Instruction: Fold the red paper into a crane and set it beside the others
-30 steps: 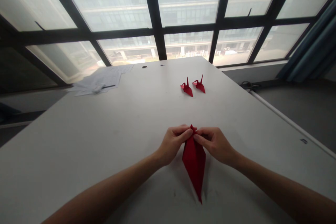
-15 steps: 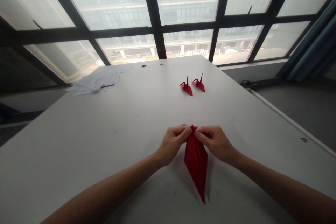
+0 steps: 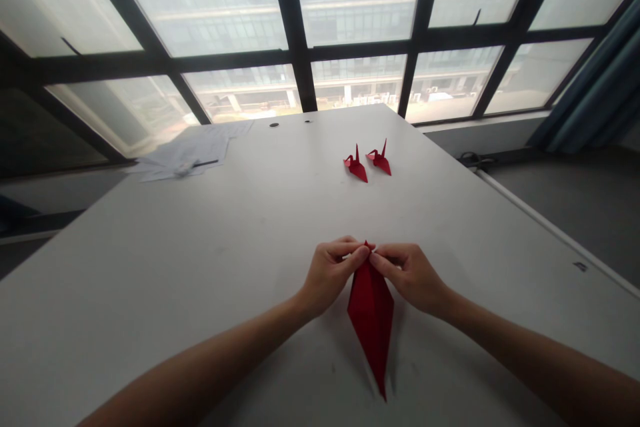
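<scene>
Our left hand (image 3: 325,280) and right hand (image 3: 416,281) pinch the paper (image 3: 371,310). Uneven pulling could tear it at our grip.

no readable text, no legible labels or numbers

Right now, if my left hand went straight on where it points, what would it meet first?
Probably your right hand, just past the red paper both pinch; exact depth is unclear.
</scene>
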Available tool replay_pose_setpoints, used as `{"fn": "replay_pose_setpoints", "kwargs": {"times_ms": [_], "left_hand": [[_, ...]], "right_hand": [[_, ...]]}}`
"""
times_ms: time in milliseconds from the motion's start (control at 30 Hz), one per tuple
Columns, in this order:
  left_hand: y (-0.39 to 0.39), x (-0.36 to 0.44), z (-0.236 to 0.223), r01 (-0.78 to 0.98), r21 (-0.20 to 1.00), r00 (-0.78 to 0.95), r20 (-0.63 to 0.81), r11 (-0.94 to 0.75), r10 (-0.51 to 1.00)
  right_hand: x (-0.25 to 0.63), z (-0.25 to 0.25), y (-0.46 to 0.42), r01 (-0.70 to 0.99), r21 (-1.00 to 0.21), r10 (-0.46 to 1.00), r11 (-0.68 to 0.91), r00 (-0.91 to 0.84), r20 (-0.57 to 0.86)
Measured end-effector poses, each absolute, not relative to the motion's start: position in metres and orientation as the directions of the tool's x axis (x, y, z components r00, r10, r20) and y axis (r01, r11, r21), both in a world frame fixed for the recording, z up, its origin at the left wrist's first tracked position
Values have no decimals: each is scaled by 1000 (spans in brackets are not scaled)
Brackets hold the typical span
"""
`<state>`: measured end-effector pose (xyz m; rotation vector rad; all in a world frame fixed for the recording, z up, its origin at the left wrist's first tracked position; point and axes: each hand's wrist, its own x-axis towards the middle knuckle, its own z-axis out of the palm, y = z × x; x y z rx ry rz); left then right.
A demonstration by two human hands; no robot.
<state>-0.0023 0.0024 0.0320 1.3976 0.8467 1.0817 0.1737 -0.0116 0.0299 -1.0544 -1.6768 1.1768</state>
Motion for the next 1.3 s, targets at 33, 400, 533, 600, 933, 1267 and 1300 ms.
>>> {"fn": "replay_pose_setpoints", "kwargs": {"times_ms": [33, 400, 533, 600, 933, 1267, 1300], "left_hand": [[2, -2, 32, -78, 989, 318, 147, -129, 937], [2, -3, 33, -43, 991, 308, 135, -128, 942], [2, -4, 33, -45, 992, 299, 127, -119, 946], [1, -4, 33, -49, 992, 284, 128, -119, 950], [-2, -3, 36, -53, 990, 229, 143, -134, 963], [-2, -3, 33, -67, 997, 407, -13, 44, 914], [-2, -3, 32, -59, 995, 425, -47, 79, 904]], "right_hand": [[173, 30, -12, 186, -956, 934, 226, -322, 158], [173, 28, -13, 242, -932, 927, 271, -327, 184], [174, 28, -12, 245, -925, 914, 291, -356, 194], [173, 28, -12, 250, -920, 906, 302, -374, 196], [170, 29, -13, 151, -969, 898, 197, -424, 116], [174, 28, -9, 12, -996, 972, 92, -219, 87], [175, 29, -8, -18, -997, 979, 80, -184, 82]]}}
